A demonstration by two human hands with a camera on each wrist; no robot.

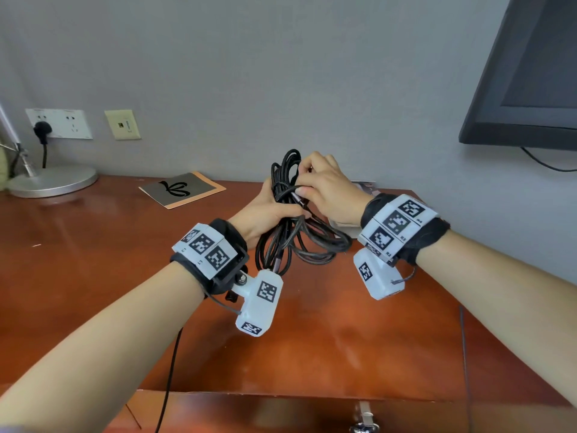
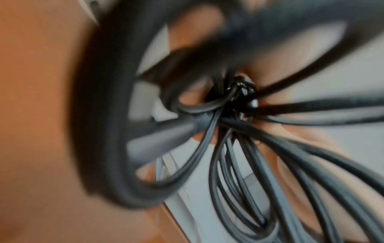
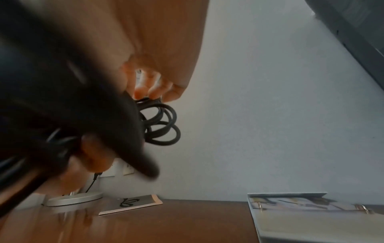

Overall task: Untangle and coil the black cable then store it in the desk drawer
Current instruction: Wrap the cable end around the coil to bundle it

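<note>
A black cable [image 1: 288, 235] gathered into several loops hangs in the air above the reddish wooden desk [image 1: 93, 251]. My left hand [image 1: 268, 210] grips the bundle around its middle, thumb across the strands. My right hand [image 1: 321, 185] pinches a strand near a plug end at the top of the bundle. In the left wrist view the cable loops [image 2: 239, 148] fan out from a knotted centre, blurred. In the right wrist view the upper cable loops [image 3: 162, 121] show below the fingertips [image 3: 149, 88]. The drawer front [image 1: 281, 414] with a metal handle [image 1: 363, 417] runs along the bottom edge, shut.
A lamp base [image 1: 51, 181] and wall sockets [image 1: 59, 123] are at the back left. A dark booklet [image 1: 182, 189] lies on the desk behind the hands. A ring binder [image 3: 311, 213] lies at the right. A monitor [image 1: 527, 73] hangs at the upper right.
</note>
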